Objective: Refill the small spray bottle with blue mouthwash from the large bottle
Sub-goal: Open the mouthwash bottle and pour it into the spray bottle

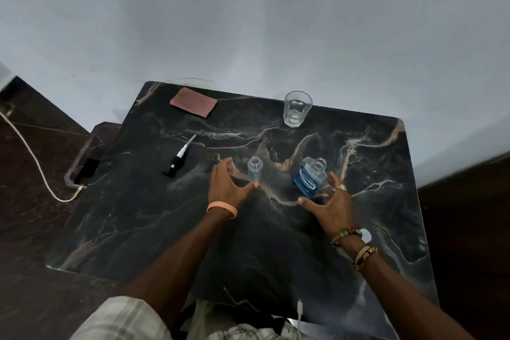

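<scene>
Marble counter (165, 229), left hand (225, 188) spread wide beside uncapped small spray bottle (254, 170), right hand (332, 203) spread wide beside open Listerine bottle (307, 179) — both upright.

The table (138, 215) is showing a smooth, faintly glossy marbled top. The tumbler (297, 109) is gleaming as clear glass. The small bottle (254, 170) and large bottle (310, 178) are looking like clear plastic, the pump (178, 159) like matt plastic, the pad (193, 102) like matt cloth.

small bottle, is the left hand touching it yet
Cannot tell. In the head view the left hand is spread beside the small bottle; its fingers stand clear, but the thumb tip overlaps the bottle's base.
</scene>
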Demonstrator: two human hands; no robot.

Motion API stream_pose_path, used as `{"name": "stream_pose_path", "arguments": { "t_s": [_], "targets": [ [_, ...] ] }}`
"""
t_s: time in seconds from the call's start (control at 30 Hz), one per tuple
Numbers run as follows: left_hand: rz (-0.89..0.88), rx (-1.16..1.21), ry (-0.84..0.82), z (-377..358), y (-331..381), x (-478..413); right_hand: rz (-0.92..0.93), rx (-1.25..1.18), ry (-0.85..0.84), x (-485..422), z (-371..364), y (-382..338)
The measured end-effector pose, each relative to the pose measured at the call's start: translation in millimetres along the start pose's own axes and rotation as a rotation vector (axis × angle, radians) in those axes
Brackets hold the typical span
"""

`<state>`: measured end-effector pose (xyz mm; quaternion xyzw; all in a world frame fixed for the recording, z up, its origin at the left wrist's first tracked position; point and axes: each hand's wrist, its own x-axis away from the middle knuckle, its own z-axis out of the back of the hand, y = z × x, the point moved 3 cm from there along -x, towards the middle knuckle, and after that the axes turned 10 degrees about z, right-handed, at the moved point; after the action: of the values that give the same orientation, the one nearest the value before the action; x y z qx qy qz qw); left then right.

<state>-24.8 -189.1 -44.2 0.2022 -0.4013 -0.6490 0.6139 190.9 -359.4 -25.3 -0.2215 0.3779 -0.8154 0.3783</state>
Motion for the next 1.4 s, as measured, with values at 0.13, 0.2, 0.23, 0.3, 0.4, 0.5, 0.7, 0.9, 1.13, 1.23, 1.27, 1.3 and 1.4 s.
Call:
{"name": "stream_pose_path", "arguments": {
  "t_s": [0.13, 0.2, 0.23, 0.3, 0.4, 0.5, 0.7, 0.9, 1.13, 1.23, 1.27, 1.3, 1.4],
  "targets": [
    [0.055, -0.001, -0.111, -14.8, 9.4, -12.8, -0.027, -0.153, 0.027, -11.6, -15.1, -1.4],
    [0.07, 0.0, -0.17, -23.1, 14.9, -13.9, -0.036, -0.147, 0.086, -13.0, -20.3, -0.9],
    [0.07, 0.001, -0.182, -26.1, 16.4, -15.3, -0.036, -0.156, 0.131, -13.8, -22.7, -1.9],
    [0.059, -0.001, -0.167, -29.7, 18.8, -18.5, -0.028, -0.179, 0.202, -15.5, -26.6, -4.2],
    [0.053, 0.0, -0.126, -29.9, 24.0, -20.3, -0.027, -0.181, 0.241, -19.9, -28.7, -7.3],
    [0.02, 0.061, -0.115, -24.9, 31.0, -18.2, 0.001, -0.187, 0.223, -22.7, -29.4, -12.4],
    [-0.077, 0.164, -0.058, 7.5, 74.7, -29.7, 0.207, -0.022, 0.226, -51.2, -9.7, -51.7],
    [-0.165, 0.212, -0.042, 37.9, 128.2, -41.3, 0.415, 0.344, 0.199, -88.4, 32.9, -128.1],
    [-0.162, 0.276, -0.002, 64.9, 167.7, -45.8, 0.619, 0.624, 0.246, -104.0, 79.4, -192.9],
    [-0.16, 0.321, 0.005, 73.5, 181.9, -43.7, 0.707, 0.661, 0.294, -103.3, 93.9, -211.3],
    [-0.165, 0.337, 0.005, 75.9, 186.8, -42.1, 0.733, 0.675, 0.309, -102.7, 97.7, -216.6],
    [-0.172, 0.347, 0.003, 77.7, 191.2, -40.5, 0.755, 0.693, 0.321, -102.0, 100.8, -221.3],
    [-0.199, 0.352, 0.008, 82.4, 204.3, -34.0, 0.801, 0.761, 0.352, -99.0, 109.5, -234.5]
  ]
}}
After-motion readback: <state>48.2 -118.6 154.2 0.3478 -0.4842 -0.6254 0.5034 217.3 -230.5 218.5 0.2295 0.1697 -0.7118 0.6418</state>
